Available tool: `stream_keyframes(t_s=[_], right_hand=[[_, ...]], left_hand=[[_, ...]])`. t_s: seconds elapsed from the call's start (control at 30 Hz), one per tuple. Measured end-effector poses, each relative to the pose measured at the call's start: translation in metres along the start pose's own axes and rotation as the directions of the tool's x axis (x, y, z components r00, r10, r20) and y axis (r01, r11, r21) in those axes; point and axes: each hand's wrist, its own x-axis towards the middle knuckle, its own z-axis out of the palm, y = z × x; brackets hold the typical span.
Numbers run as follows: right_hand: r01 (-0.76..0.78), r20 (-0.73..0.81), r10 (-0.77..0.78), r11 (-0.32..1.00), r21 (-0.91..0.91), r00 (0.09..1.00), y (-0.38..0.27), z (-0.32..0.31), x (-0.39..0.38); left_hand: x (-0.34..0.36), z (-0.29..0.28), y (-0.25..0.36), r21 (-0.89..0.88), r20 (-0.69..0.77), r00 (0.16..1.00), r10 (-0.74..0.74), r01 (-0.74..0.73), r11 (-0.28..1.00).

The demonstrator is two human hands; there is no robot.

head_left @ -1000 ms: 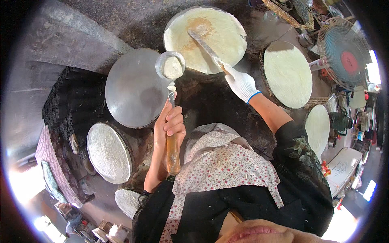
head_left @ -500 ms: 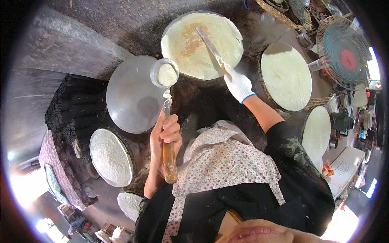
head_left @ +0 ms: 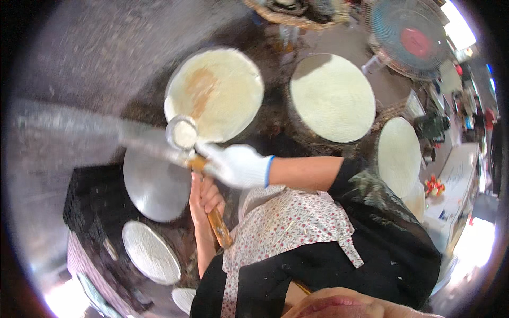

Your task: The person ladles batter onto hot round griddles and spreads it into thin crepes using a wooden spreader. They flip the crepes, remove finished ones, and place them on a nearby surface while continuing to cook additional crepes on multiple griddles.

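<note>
My left hand (head_left: 208, 199) is closed around the wooden handle of a ladle (head_left: 185, 135), whose metal bowl holds thick white batter. In a white glove, my right hand (head_left: 237, 165) grips the wooden handle of a long flat spatula (head_left: 196, 162). Its blade points left and is smeared by motion. The spatula crosses just below the ladle's bowl; whether they touch I cannot tell. Beyond the ladle, a round pale flatbread (head_left: 233, 95) with a browned patch covers a griddle. Below the blade is a bare grey round griddle (head_left: 156, 191).
More round griddles covered with pale batter stand around me: one far right (head_left: 332, 100), one at the right (head_left: 398, 156), one at the lower left (head_left: 151, 252). A fan (head_left: 408, 37) stands at the far right, near a basket (head_left: 297, 18). A white table (head_left: 458, 175) is at the right edge.
My right hand has swung the spatula off the browned flatbread, leftward and nearer me, beside the ladle. The ladle stays in my left hand. The whole view has turned toward the right.
</note>
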Motion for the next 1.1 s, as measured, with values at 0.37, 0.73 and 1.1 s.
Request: stream_keyframes(t_s=[0.37,0.73,1.1], right_hand=[[0.029,-0.512,-0.268,0.904,-0.427,0.816,0.113,-0.204,0.01],[-0.759,-0.793,0.106,0.389,-0.523,0.6,0.248,-0.39,0.027],[-0.538,-0.704,-0.1,0.571,-0.62,0.704,0.197,-0.447,0.045]], left_hand=[[0.015,0.032,-0.009,-0.086,0.179,0.979,-0.101,0.118,0.989],[0.008,0.043,-0.025,-0.112,0.102,0.995,0.015,-0.004,0.994],[0.011,0.041,-0.024,-0.036,0.12,0.992,0.027,-0.023,0.999]])
